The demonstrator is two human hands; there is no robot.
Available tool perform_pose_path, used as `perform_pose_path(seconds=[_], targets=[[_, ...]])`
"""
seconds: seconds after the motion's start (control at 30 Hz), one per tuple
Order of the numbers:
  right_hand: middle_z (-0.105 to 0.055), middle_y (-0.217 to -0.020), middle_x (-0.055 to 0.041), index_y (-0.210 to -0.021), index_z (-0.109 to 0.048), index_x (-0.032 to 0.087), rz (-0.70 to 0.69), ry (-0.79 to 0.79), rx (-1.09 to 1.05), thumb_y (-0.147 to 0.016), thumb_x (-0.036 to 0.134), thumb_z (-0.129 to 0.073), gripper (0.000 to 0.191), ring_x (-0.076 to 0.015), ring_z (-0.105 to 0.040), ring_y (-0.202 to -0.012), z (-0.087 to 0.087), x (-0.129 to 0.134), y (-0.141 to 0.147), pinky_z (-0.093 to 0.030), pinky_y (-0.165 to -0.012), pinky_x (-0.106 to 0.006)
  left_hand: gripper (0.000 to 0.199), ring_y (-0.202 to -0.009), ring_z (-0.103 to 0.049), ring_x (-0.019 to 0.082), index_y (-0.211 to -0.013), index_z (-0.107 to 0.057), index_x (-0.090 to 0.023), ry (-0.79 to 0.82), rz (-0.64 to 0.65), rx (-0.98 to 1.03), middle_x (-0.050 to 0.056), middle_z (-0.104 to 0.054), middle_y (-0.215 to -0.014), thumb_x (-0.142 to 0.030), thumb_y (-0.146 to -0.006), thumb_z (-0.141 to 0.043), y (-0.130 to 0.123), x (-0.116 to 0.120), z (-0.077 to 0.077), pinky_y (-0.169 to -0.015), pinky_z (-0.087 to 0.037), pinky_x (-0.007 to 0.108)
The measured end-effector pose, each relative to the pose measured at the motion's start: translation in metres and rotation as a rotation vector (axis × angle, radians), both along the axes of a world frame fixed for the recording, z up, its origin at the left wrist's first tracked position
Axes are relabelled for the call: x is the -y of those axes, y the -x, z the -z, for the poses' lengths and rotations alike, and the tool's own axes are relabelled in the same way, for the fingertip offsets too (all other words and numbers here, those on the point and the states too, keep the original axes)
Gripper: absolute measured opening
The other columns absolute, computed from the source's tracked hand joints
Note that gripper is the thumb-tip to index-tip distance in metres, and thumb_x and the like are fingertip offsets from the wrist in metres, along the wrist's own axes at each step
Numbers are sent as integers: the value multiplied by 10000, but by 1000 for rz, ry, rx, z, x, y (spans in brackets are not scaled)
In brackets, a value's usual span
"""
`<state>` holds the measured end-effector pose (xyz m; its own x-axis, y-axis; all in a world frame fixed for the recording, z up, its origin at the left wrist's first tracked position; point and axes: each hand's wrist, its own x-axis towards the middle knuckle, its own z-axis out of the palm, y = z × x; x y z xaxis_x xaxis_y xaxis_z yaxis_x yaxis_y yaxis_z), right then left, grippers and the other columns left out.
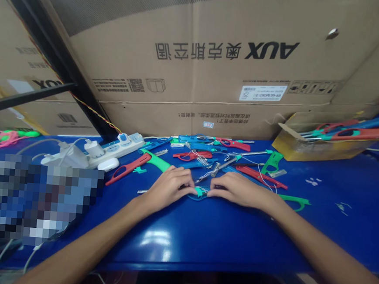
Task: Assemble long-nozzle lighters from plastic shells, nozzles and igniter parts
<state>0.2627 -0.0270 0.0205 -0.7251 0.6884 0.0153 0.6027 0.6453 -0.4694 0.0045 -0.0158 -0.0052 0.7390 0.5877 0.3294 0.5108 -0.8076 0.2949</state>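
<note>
My left hand point(175, 183) and my right hand point(233, 188) meet near the middle of the blue table, both with fingers closed in a pinch. Between their fingertips is a blue lighter handle shell point(197, 198), partly covered by the hands. A small green piece point(201, 191), probably the trigger, sits in it, with thin white wire beside it. The left fingers press at its left side, the right fingertips at its right end. Just beyond the hands lie loose lighter parts: a red handle point(193, 155), metal tubes point(222, 164) and a green handle point(157, 160).
Behind stands a large cardboard box point(193, 90). At right, an open carton point(320, 148) holds lighters with red and blue handles. At left are a power strip point(120, 147) with plugs, a white earphone case point(108, 164), pink cord point(7, 139) and a pixelated area.
</note>
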Motion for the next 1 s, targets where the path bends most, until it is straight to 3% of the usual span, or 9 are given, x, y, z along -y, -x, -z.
perform_pose_path(seconds=[0.17,0.47,0.8,1.0], targets=[[-663,-755,-10,-878,-683,213,5,0,-2,-982,468,-533,314,-146,-569,-668,-1,1,0,-370,-642,-275,270,-841,-574,153,-893,-658,-200,-87,-18,-6,-12,-664,-906,-454,-958,-597,-1,1,-1,-749,-302,313],[-666,-751,-5,-883,-685,207,6,27,-3,-984,451,-539,302,-134,-560,-647,-2,1,0,-355,-631,-268,264,-820,-580,153,-878,-657,-202,-66,-20,41,-12,-666,-879,-452,-947,-608,-1,0,1,-750,-300,310],[-652,-730,-9,-884,-708,209,63,4,41,-967,460,-566,300,-145,-556,-667,-4,4,2,-354,-638,-274,221,-834,-520,174,-956,-693,-202,-235,75,-105,29,-640,-902,-319,-1022,-518,1,6,-13,-771,-315,331],[-665,-729,-6,-885,-712,203,62,30,27,-964,448,-577,291,-137,-562,-653,-5,3,3,-350,-629,-265,229,-815,-525,167,-910,-681,-181,-256,29,-59,23,-631,-875,-307,-1019,-524,-2,6,-5,-774,-325,331]])
